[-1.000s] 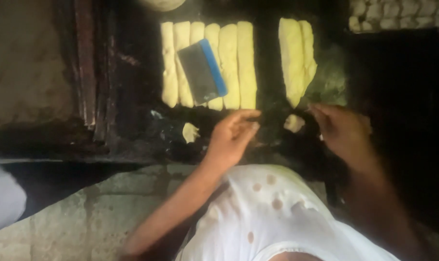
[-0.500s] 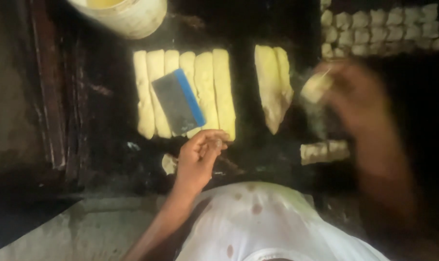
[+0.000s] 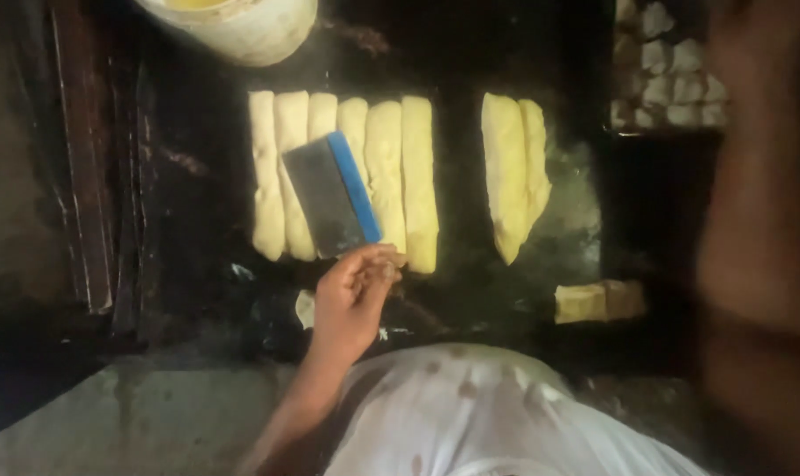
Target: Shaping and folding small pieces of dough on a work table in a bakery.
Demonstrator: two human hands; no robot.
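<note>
Dough strips [image 3: 342, 172] lay side by side on the dark counter [image 3: 470, 264] in the head view, six of them in a row, long and pale. On top of that row rested a flat scraper [image 3: 329, 196] with a grey blade and a blue edge, tilted across the middle strips. Two more dough strips [image 3: 516, 176] lay as a pair to the right, apart from the row.

The left hand [image 3: 356, 295] sat just below the row's near ends, its fingers curled together close to the scraper's lower corner; whether they touched it or pinched anything could not be told. A small scrap of dough [image 3: 305, 308] lay just beside that hand on the counter.

The right hand [image 3: 757, 53] was raised at the right edge, too blurred to tell whether it was spread or closed. Beneath its forearm, near the counter's front, lay a short cut block of dough [image 3: 598, 301]. A tray of small dough pieces [image 3: 669, 75] stood at the upper right, and a pale bucket [image 3: 241, 26] stood at the top, beyond the row.
</note>
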